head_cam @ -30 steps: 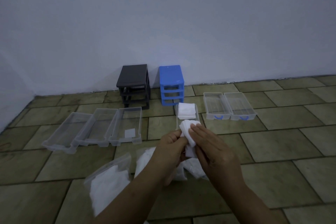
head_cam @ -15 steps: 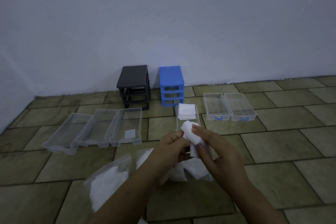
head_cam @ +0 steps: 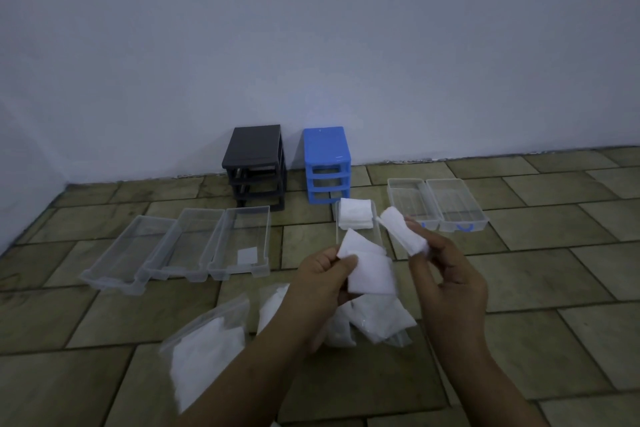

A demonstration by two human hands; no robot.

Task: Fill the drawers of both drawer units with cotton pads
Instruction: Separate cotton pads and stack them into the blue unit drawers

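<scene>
My left hand (head_cam: 325,279) pinches a stack of white cotton pads (head_cam: 369,267) at centre. My right hand (head_cam: 450,282) holds a smaller bunch of pads (head_cam: 401,230), lifted up and to the right of the stack. Behind the hands lies a clear drawer (head_cam: 375,236) with a pile of pads (head_cam: 355,213) at its far end. Against the wall stand a black drawer unit (head_cam: 256,166) and a blue drawer unit (head_cam: 327,165), both with empty slots.
Three clear drawers (head_cam: 180,246) lie side by side at left, the right one holding a single pad (head_cam: 247,255). Two clear drawers with blue handles (head_cam: 436,203) sit at right. Bags of cotton pads (head_cam: 204,348) lie on the tiled floor under my arms.
My hands have drawn apart. The right hand has pulled a few pads off the stack and carried them up and to the right; the left keeps the rest.
</scene>
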